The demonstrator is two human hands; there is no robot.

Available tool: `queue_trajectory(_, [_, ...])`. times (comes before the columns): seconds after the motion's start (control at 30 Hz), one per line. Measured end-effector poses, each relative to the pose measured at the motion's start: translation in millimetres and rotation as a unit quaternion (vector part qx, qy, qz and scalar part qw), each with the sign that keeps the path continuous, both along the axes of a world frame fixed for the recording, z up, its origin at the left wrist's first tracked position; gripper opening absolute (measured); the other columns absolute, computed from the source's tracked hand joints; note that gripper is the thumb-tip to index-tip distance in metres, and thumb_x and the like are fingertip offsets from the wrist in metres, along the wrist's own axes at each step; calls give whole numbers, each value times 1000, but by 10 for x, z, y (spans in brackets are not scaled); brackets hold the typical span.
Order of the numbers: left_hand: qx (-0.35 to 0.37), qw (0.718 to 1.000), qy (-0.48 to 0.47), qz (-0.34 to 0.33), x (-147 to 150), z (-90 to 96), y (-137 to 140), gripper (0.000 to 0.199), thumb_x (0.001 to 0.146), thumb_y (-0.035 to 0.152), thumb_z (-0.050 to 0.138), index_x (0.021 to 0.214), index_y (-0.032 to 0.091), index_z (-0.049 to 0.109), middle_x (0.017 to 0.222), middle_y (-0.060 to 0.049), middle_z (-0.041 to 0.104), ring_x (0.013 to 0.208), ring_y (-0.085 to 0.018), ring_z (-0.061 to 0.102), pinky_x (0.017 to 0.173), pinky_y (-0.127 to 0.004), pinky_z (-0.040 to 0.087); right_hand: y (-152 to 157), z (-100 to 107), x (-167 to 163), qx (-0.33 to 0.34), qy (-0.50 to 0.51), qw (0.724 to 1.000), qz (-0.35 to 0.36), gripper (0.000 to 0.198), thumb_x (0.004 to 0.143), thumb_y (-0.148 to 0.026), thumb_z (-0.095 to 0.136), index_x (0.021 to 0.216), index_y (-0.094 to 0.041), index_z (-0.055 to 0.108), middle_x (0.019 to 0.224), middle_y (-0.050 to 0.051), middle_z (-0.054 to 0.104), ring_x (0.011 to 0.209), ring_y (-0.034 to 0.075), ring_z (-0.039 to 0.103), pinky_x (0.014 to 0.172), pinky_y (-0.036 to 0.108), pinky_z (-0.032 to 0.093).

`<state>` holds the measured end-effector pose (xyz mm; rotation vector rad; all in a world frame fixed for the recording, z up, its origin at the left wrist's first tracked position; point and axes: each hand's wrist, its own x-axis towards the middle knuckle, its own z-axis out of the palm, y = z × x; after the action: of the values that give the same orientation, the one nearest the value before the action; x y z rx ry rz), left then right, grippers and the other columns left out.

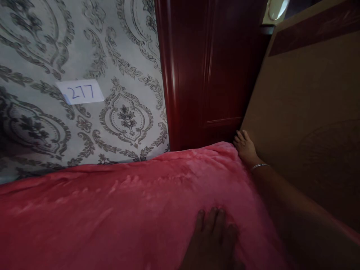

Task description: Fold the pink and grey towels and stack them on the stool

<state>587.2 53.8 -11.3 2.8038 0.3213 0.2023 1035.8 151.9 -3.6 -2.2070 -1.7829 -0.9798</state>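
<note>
A pink plush blanket (pixel 135 202) covers the surface in front of me, with wrinkles along its far edge. My left hand (pixel 212 238) lies on it near the bottom of the head view, fingers stretched forward and slightly apart, dim in the shadow. At the blanket's far right corner is my right hand (pixel 246 150), a thin bracelet (pixel 259 165) on its wrist. Its fingers are spread beside the blanket's edge, pointing toward the dark red panel. Whether the right palm presses on the blanket's side is hidden from me.
Grey-patterned wallpaper (pixel 126 116) bears a paper label (pixel 81 92) reading 277. A dark red wooden panel (pixel 191 75) stands beyond the blanket. On the right leans a large brown board (pixel 315 93), close to my right arm. A pale shiny object (pixel 277 9) shows at the top.
</note>
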Motion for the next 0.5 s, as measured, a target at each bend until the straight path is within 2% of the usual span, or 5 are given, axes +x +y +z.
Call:
queue_trajectory(0.2, [1, 1000, -3, 2, 0, -16, -3, 62, 96, 44, 49, 153, 22, 41, 164, -16, 29, 151, -38, 28, 119, -66, 28, 5, 44, -34, -14, -20, 1000, 1, 33, 84, -12, 44, 89, -19, 77, 103, 15, 72, 133, 31, 50, 124, 56, 20])
queue_trajectory(0.37, [4, 1000, -28, -5, -27, -36, -6, 66, 95, 49, 52, 154, 24, 38, 164, -15, 29, 151, -37, 28, 120, -65, 27, -18, 42, -8, -14, -34, 999, -24, 37, 88, -12, 40, 89, -15, 78, 109, 17, 71, 135, 32, 48, 123, 54, 19])
queue_trajectory(0.5, [6, 1000, -21, 1, -36, -32, -12, 66, 95, 51, 53, 154, 24, 39, 164, -14, 30, 151, -36, 28, 121, -63, 27, -111, 9, 159, -15, -44, 997, -60, 36, 83, -11, 42, 80, -19, 76, 104, 16, 71, 136, 33, 45, 120, 55, 20])
